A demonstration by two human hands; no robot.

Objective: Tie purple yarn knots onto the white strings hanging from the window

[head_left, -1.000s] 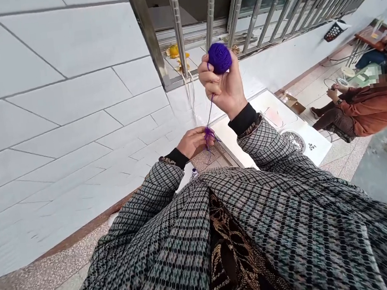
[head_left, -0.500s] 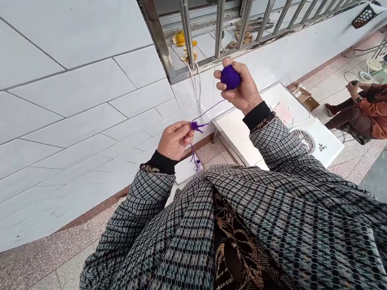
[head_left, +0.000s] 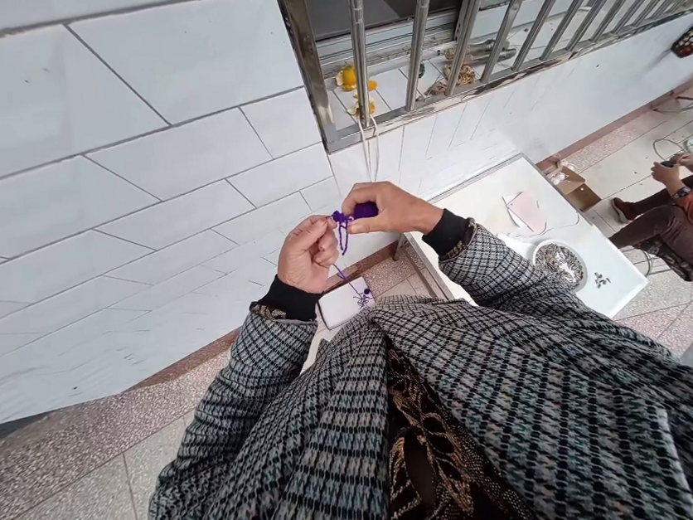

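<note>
My right hand [head_left: 392,209] is closed around a small ball of purple yarn [head_left: 366,208], of which only a sliver shows between the fingers. My left hand [head_left: 307,254] pinches a tangled knot of the same purple yarn strand [head_left: 340,221], right beside the ball. A loose end of the strand hangs down from the left hand toward a white pad [head_left: 344,301] on the floor. Both hands are almost touching in front of my chest, above my checked coat.
A white tiled wall [head_left: 124,177] fills the left side. A barred window [head_left: 420,26] has orange peel on its sill. A low white table [head_left: 505,225] with a round dish stands to the right. Another person [head_left: 685,213] in an orange jacket sits at the far right.
My right hand has come down from head height with the yarn ball and closed in on my left hand. The stretch of yarn between them has shortened to almost nothing.
</note>
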